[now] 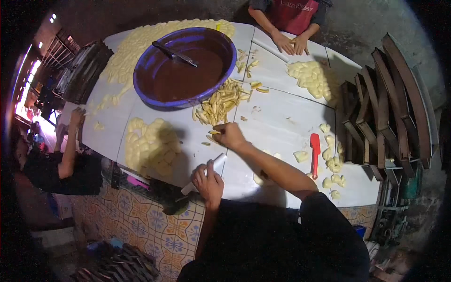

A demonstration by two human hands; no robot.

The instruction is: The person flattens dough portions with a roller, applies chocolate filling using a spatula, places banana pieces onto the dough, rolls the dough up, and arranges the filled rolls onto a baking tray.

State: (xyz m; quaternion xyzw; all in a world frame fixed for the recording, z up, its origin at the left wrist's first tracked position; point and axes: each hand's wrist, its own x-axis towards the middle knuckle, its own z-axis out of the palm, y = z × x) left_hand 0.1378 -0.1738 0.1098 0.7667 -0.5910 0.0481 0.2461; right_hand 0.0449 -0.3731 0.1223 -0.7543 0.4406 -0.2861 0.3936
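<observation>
My right hand (229,136) reaches to a pile of yellowish strips (221,101), its fingers closed on a strip (214,132) at the pile's lower edge. My left hand (208,183) is wrapped round a white rolling pin (218,160) near the table's front edge. Left of them lies a patch of pale dough pieces (143,143). Beyond stands a large blue basin (142,91) of brown paste, with a dark utensil (174,54) across it. To the right lie a red spatula (314,150) and small dough lumps (338,180).
Stacked metal trays (390,108) crowd the white table's (277,110) right end. A co-worker's hands (291,44) work at the far side beside dough (312,77) and a white pin (270,49). Another person (66,169) is at the left. More dough (131,44) covers the back left.
</observation>
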